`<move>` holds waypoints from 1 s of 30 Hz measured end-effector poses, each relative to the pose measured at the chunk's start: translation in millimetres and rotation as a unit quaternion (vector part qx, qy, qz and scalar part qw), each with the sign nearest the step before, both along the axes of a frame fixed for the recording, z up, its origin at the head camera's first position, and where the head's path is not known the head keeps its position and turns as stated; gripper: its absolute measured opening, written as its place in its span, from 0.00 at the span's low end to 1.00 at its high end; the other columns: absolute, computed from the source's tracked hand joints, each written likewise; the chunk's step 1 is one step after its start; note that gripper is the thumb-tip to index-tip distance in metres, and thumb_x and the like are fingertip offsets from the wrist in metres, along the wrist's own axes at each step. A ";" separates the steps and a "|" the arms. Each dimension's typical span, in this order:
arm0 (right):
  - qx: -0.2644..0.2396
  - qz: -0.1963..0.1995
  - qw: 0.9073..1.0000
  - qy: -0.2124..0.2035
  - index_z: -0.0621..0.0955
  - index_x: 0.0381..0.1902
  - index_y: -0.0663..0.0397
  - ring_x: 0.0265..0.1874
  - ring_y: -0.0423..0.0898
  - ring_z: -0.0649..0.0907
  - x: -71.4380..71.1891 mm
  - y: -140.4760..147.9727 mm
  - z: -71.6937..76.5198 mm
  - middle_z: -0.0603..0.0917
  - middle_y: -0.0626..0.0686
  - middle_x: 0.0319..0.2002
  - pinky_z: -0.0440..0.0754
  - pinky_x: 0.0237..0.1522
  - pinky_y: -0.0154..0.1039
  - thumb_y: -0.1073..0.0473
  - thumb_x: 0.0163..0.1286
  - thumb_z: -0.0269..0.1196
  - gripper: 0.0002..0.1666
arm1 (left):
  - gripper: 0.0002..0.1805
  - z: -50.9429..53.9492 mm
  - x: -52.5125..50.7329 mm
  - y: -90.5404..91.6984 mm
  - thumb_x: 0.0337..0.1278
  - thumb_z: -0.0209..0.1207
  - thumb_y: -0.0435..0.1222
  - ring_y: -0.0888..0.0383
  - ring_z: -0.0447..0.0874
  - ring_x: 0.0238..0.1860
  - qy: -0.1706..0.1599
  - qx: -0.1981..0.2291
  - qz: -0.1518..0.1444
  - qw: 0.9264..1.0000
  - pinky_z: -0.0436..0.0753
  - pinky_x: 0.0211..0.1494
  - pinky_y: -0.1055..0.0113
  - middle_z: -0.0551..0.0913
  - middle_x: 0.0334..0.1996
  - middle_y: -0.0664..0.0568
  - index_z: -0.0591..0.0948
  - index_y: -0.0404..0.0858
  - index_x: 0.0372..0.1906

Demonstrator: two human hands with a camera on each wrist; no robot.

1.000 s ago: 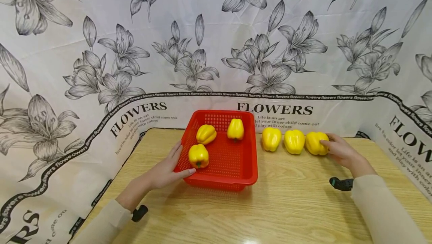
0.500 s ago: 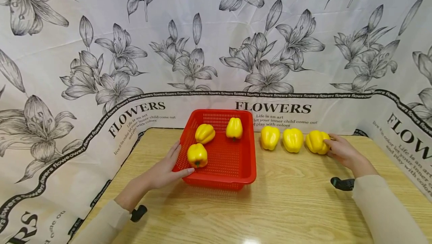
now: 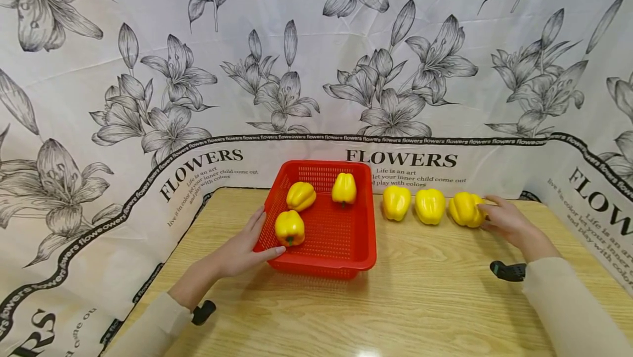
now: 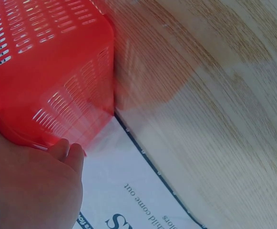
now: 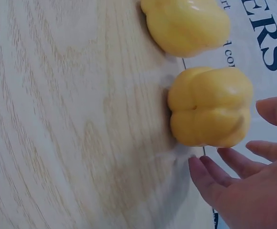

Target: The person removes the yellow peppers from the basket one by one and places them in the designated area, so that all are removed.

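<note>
My left hand (image 3: 240, 249) rests against the left near corner of a red perforated plastic basket (image 3: 363, 262), its thumb along the near rim and its fingers fairly straight along the left side. In the left wrist view, fingertips (image 4: 73, 153) touch the basket's rim. Inside the basket lie three yellow bell peppers, one near the front (image 3: 289, 229). To its right, a row of three more stands on the table. Beside the rightmost bell pepper (image 3: 466, 210) is my right hand (image 3: 509, 224). The right wrist view shows its fingers spread, with a gap between them and the pepper.
The other bell peppers in the row, one in the middle (image 3: 429, 206) and one on the left (image 3: 396, 203), stand close to the basket. A white flower-printed cloth (image 3: 296, 110) hangs behind the wooden table (image 3: 420, 302) and along its sides.
The rightmost bell pepper has turned a little. My right hand has loosened from it and drawn slightly to the right. The left hand and the basket stay as they were.
</note>
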State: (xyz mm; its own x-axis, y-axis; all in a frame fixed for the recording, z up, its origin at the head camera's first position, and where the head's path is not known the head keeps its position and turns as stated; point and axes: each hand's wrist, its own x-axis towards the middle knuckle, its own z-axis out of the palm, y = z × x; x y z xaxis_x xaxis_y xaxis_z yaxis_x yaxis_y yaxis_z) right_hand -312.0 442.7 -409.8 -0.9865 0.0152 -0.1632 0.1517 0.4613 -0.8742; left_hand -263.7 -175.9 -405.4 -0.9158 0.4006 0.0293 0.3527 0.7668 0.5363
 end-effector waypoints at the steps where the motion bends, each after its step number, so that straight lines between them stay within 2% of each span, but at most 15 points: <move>1: 0.006 0.000 1.000 0.001 0.31 0.77 0.74 0.73 0.77 0.53 1.0 0.5 1.6 0.38 0.84 0.74 0.79 0.62 0.49 0.51 0.84 0.37 0.43 | 0.63 -0.1 0.0 0.2 0.59 0.55 0.72 0.40 0.51 0.80 0.000 0.000 0.000 1.000 0.62 0.76 0.40 0.35 0.84 0.51 0.39 0.43 0.84; 3: 0.017 0.003 1.000 0.006 0.31 0.76 0.76 0.73 0.79 0.53 2.8 1.8 5.1 0.38 0.85 0.73 0.78 0.63 0.52 0.51 0.85 0.38 0.44 | 0.63 0.1 0.2 0.2 0.59 0.55 0.72 0.40 0.51 0.80 0.000 -0.001 0.000 1.000 0.62 0.76 0.40 0.35 0.84 0.52 0.39 0.43 0.84; 6: 0.029 0.007 0.999 0.012 0.32 0.76 0.77 0.71 0.82 0.50 6.5 1.9 12.3 0.37 0.84 0.73 0.67 0.69 0.66 0.51 0.85 0.38 0.44 | 0.63 0.6 0.8 0.2 0.59 0.55 0.72 0.41 0.51 0.80 -0.002 -0.003 0.001 1.000 0.62 0.76 0.41 0.35 0.84 0.53 0.38 0.43 0.84; 8: 0.038 0.010 0.999 0.019 0.32 0.76 0.78 0.71 0.83 0.50 8.1 1.2 17.0 0.37 0.84 0.73 0.62 0.69 0.70 0.50 0.85 0.38 0.44 | 0.63 1.2 1.4 0.0 0.59 0.55 0.72 0.41 0.51 0.80 -0.004 -0.004 0.002 1.000 0.62 0.76 0.41 0.35 0.84 0.53 0.38 0.43 0.84; 17: 0.075 0.019 0.996 0.046 0.36 0.77 0.78 0.71 0.81 0.53 16.5 -11.9 38.1 0.45 0.85 0.73 0.64 0.68 0.71 0.48 0.85 0.38 0.44 | 0.63 2.0 0.4 0.1 0.59 0.55 0.72 0.40 0.52 0.80 0.005 -0.004 0.001 1.000 0.63 0.76 0.41 0.35 0.84 0.52 0.39 0.43 0.84; 30: 0.123 0.058 0.988 0.070 0.43 0.79 0.75 0.68 0.80 0.61 26.5 -48.5 56.3 0.50 0.83 0.73 0.66 0.65 0.73 0.49 0.85 0.44 0.43 | 0.64 0.5 1.1 0.5 0.58 0.56 0.72 0.41 0.51 0.80 0.000 -0.002 0.003 1.000 0.63 0.76 0.42 0.36 0.84 0.51 0.39 0.41 0.84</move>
State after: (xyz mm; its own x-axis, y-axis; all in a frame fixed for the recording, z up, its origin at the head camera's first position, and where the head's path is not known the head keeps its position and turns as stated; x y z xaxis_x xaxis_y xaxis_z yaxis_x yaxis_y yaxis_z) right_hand -285.5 394.2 -353.5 -0.9966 -0.0772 -0.0303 -0.0293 0.6696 -0.7421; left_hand -262.5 -175.4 -404.9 -0.9184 0.3948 0.0276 0.3474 0.7710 0.5337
